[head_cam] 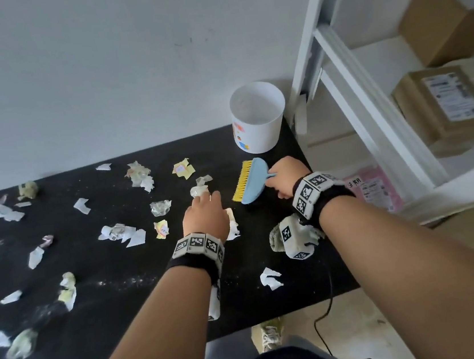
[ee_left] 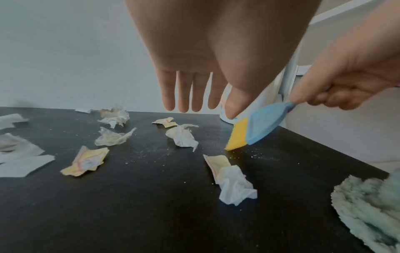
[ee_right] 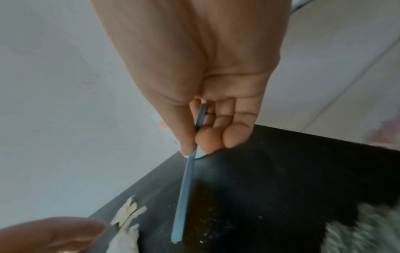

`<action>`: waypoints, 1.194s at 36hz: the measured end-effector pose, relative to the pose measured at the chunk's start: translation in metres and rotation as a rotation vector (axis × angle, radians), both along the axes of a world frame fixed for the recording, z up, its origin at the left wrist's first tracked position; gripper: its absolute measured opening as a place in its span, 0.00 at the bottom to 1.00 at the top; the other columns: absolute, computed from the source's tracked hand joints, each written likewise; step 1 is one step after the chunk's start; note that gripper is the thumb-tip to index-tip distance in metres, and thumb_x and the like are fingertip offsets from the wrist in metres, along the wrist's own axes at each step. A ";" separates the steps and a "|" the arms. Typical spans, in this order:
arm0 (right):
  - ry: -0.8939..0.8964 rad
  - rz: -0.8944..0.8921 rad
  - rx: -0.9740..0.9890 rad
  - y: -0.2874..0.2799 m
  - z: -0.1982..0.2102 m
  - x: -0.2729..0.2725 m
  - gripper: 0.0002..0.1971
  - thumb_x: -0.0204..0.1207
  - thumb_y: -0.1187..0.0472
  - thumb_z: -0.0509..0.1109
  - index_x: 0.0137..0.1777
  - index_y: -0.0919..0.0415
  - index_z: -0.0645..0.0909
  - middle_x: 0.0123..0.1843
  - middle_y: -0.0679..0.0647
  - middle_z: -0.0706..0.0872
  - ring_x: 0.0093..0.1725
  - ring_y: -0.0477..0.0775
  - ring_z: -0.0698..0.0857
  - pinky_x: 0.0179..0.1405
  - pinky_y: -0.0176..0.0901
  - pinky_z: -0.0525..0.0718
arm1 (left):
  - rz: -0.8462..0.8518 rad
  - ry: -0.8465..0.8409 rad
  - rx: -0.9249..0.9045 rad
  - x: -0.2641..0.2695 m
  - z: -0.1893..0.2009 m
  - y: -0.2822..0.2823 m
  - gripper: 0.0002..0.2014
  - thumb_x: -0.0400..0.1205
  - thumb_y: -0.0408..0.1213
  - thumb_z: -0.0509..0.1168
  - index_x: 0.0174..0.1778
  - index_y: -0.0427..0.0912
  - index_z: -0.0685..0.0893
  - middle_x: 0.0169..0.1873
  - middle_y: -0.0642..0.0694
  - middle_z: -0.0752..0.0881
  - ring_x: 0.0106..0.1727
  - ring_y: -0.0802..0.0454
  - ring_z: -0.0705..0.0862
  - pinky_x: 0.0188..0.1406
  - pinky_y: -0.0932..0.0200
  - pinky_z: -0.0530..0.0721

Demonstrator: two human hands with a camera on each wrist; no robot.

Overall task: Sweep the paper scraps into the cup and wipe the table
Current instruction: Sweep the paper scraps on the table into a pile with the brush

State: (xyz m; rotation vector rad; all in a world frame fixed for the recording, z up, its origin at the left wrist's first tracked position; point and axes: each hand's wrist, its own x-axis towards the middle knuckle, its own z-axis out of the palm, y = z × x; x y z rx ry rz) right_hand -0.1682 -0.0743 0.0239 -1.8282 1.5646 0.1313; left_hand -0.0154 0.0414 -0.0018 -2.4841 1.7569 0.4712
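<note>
Several crumpled white and yellow paper scraps (head_cam: 123, 232) lie scattered over the black table (head_cam: 113, 322), among fine crumbs. A white cup (head_cam: 258, 117) stands upright at the back right corner. My right hand (head_cam: 274, 179) grips the handle of a small blue brush (head_cam: 252, 182) whose yellow bristles (ee_left: 237, 135) touch the table in front of the cup. The same grip shows in the right wrist view, fingers (ee_right: 207, 137) curled round the brush handle (ee_right: 200, 119). My left hand (head_cam: 206, 204) hovers with straight fingers (ee_left: 184, 92) just left of the brush, above a white scrap (ee_left: 233, 186), holding nothing.
A fluffy pale-green cloth (head_cam: 276, 238) lies on the table under my right wrist, near the right edge. White shelving (head_cam: 372, 121) with cardboard boxes (head_cam: 441, 106) stands right of the table, a pink packet (head_cam: 371, 189) beside it. A wall runs behind the table.
</note>
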 end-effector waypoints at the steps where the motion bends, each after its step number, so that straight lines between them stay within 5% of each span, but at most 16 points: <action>1: -0.004 0.020 -0.035 0.002 0.006 0.003 0.11 0.78 0.61 0.65 0.44 0.69 0.85 0.38 0.63 0.90 0.37 0.63 0.90 0.43 0.52 0.88 | 0.011 -0.005 -0.005 0.001 0.000 0.004 0.20 0.85 0.41 0.57 0.74 0.45 0.71 0.69 0.47 0.76 0.69 0.47 0.74 0.63 0.52 0.77; 6: 0.073 0.145 -0.308 0.008 0.035 0.014 0.11 0.81 0.61 0.60 0.52 0.64 0.83 0.50 0.61 0.87 0.50 0.63 0.86 0.44 0.46 0.81 | 0.055 -0.009 -0.026 0.006 0.008 0.021 0.19 0.85 0.41 0.58 0.72 0.45 0.72 0.67 0.47 0.77 0.67 0.47 0.75 0.62 0.52 0.79; 9: 0.178 0.231 -0.373 0.017 0.049 0.021 0.16 0.85 0.54 0.57 0.49 0.64 0.81 0.46 0.60 0.84 0.51 0.64 0.84 0.46 0.48 0.79 | 0.081 -0.017 -0.050 0.010 0.011 0.031 0.19 0.85 0.41 0.58 0.72 0.45 0.72 0.69 0.47 0.75 0.69 0.47 0.75 0.61 0.52 0.78; 12: 0.254 0.303 -0.356 0.023 0.046 0.026 0.16 0.83 0.50 0.60 0.44 0.62 0.78 0.41 0.57 0.80 0.42 0.60 0.78 0.42 0.45 0.74 | 0.105 -0.013 -0.067 0.013 0.015 0.040 0.21 0.85 0.41 0.58 0.75 0.45 0.70 0.72 0.47 0.73 0.72 0.48 0.73 0.63 0.52 0.77; 19: 0.295 0.308 -0.293 0.037 0.025 0.037 0.14 0.83 0.54 0.60 0.57 0.64 0.80 0.57 0.59 0.84 0.57 0.61 0.84 0.48 0.48 0.78 | 0.128 -0.030 -0.061 0.026 0.014 0.061 0.23 0.85 0.42 0.58 0.77 0.45 0.67 0.73 0.47 0.72 0.73 0.46 0.72 0.68 0.50 0.76; 25: 0.283 0.335 -0.269 0.041 0.012 0.043 0.07 0.82 0.60 0.62 0.54 0.62 0.78 0.56 0.58 0.84 0.49 0.57 0.82 0.47 0.48 0.80 | 0.155 -0.031 -0.050 0.041 0.007 0.072 0.21 0.85 0.41 0.58 0.76 0.45 0.69 0.73 0.47 0.73 0.74 0.46 0.71 0.67 0.52 0.77; 30: 0.266 0.250 -0.287 0.048 0.009 0.041 0.14 0.84 0.56 0.60 0.65 0.59 0.80 0.57 0.57 0.85 0.55 0.58 0.84 0.52 0.48 0.82 | 0.130 -0.010 -0.048 0.047 0.005 0.072 0.22 0.86 0.41 0.57 0.77 0.46 0.67 0.74 0.47 0.72 0.74 0.46 0.71 0.68 0.52 0.76; 35: 0.301 0.065 -0.341 0.055 0.009 0.036 0.13 0.85 0.56 0.59 0.59 0.61 0.81 0.52 0.58 0.86 0.52 0.59 0.85 0.41 0.47 0.77 | 0.075 -0.013 -0.076 0.052 0.004 0.071 0.22 0.86 0.41 0.57 0.77 0.45 0.68 0.73 0.47 0.73 0.74 0.46 0.71 0.72 0.52 0.73; 43: 0.289 0.020 -0.250 0.090 0.003 0.072 0.14 0.85 0.55 0.59 0.55 0.63 0.83 0.49 0.58 0.87 0.49 0.58 0.87 0.39 0.45 0.77 | -0.012 -0.065 -0.115 0.077 0.002 0.090 0.21 0.85 0.41 0.57 0.76 0.45 0.69 0.73 0.46 0.73 0.75 0.46 0.70 0.77 0.51 0.65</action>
